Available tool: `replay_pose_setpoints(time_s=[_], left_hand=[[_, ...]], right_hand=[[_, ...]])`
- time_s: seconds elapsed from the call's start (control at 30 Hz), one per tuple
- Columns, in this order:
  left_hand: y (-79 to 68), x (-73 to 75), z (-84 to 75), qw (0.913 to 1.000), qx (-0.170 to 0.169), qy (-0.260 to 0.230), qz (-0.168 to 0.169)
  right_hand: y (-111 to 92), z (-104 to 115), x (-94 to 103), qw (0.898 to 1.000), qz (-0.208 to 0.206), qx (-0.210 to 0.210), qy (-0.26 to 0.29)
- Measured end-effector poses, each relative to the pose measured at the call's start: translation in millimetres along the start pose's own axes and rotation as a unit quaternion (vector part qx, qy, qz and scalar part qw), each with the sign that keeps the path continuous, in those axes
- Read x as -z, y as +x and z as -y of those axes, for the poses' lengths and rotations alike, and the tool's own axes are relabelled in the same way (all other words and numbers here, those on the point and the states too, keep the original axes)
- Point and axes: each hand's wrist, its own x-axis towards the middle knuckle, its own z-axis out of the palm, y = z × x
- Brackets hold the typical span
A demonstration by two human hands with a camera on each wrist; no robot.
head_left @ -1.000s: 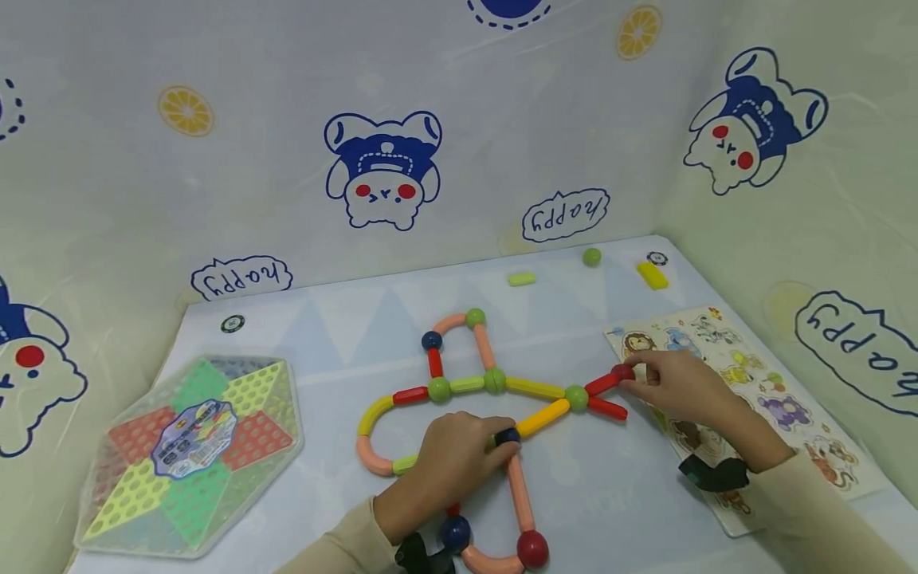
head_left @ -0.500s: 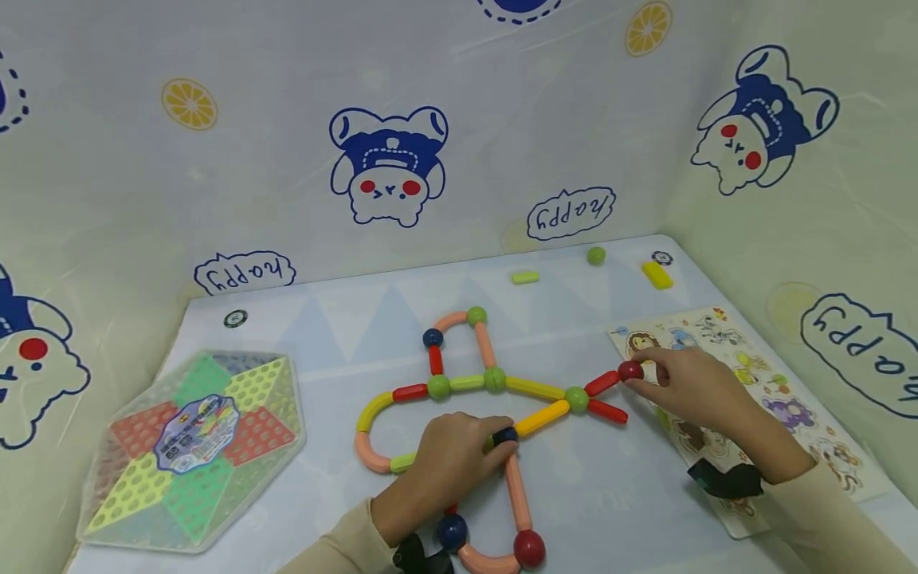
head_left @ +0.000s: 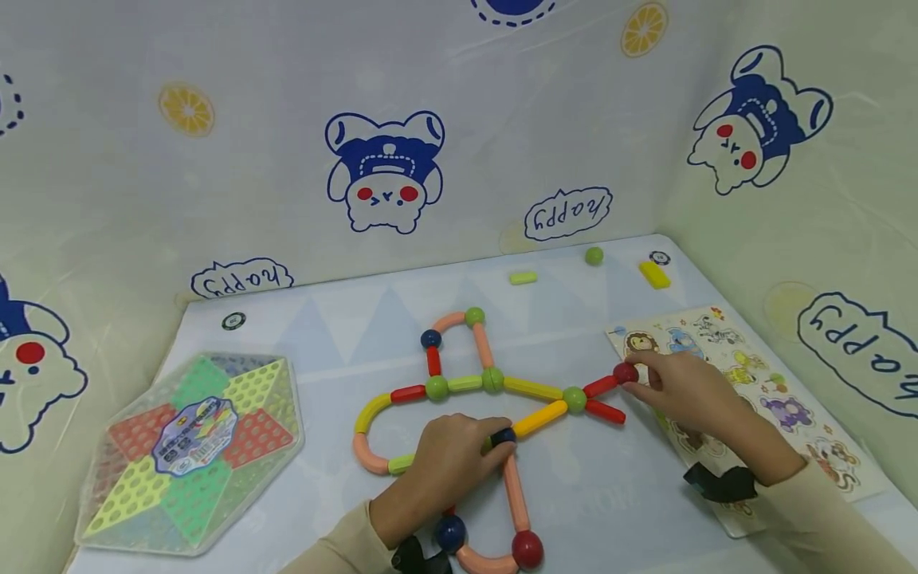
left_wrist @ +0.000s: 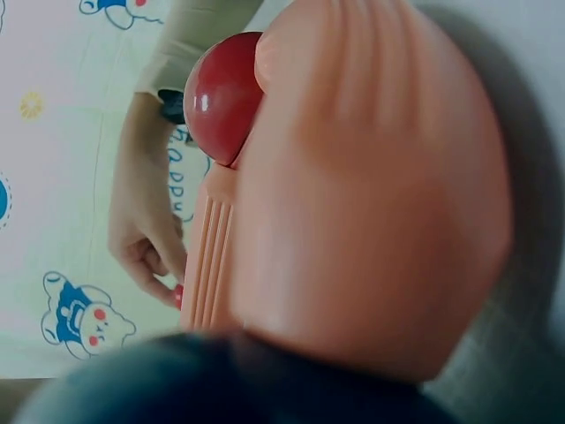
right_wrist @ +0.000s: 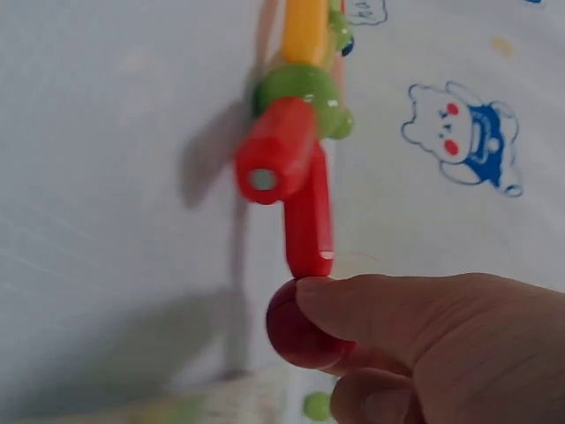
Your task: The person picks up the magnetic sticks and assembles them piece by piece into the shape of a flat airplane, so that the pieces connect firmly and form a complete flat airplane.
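On the table lies a figure of magnetic rods and balls in red, yellow, green, pink and blue. My left hand [head_left: 452, 466] pinches a dark blue ball [head_left: 505, 435] where a yellow-orange rod [head_left: 541, 418] and a straight pink rod [head_left: 516, 494] meet. My right hand [head_left: 696, 395] holds a dark red ball [head_left: 625, 373] between thumb and fingers, at the end of a red rod [right_wrist: 308, 216]. That rod and a second red rod [head_left: 606, 411] spread from a green ball [head_left: 574, 399]. Close up in the left wrist view are a curved pink rod [left_wrist: 380, 203] and a red ball [left_wrist: 221, 97].
A clear hexagonal box [head_left: 294, 438] with coloured hole-dotted triangles sits at the left. An animal sticker sheet [head_left: 774, 383] lies under the right forearm. Along the back are a short green rod [head_left: 523, 277], a green ball [head_left: 594, 256] and a yellow block [head_left: 654, 275].
The right hand with the red ball shifts very slightly; both hands keep their holds. The rest of the figure looks unchanged.
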Motion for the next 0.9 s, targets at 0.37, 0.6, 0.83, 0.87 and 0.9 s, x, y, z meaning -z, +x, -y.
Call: replay_pose_setpoints(time_s=[0.37,0.6,0.83,0.87,0.9], left_hand=[[-3.3,1.0,4.9,0.9999,0.009,-0.005,-0.004],[-6.4,2.5,10.2,0.9997,0.022,-0.006,-0.005],[-7.9,3.4,11.2,0.9996,0.028,-0.006,-0.001],[-7.7,3.7,11.1,0.9996,0.028,-0.007,-0.002],[-7.7,4.0,11.1,0.9996,0.027,-0.008,-0.003]], right_hand=[[14.5,-2.5,-20.6,0.999,-0.01,0.013,0.031],[26.2,0.5,-25.3,0.999,0.005,0.008,0.036],[34.2,-6.9,-3.7,0.997,0.06,0.02,0.051],[37.8,-9.3,3.2,0.996,0.069,0.02,0.056],[42.8,-12.5,10.1,0.995,0.075,0.02,0.059]])
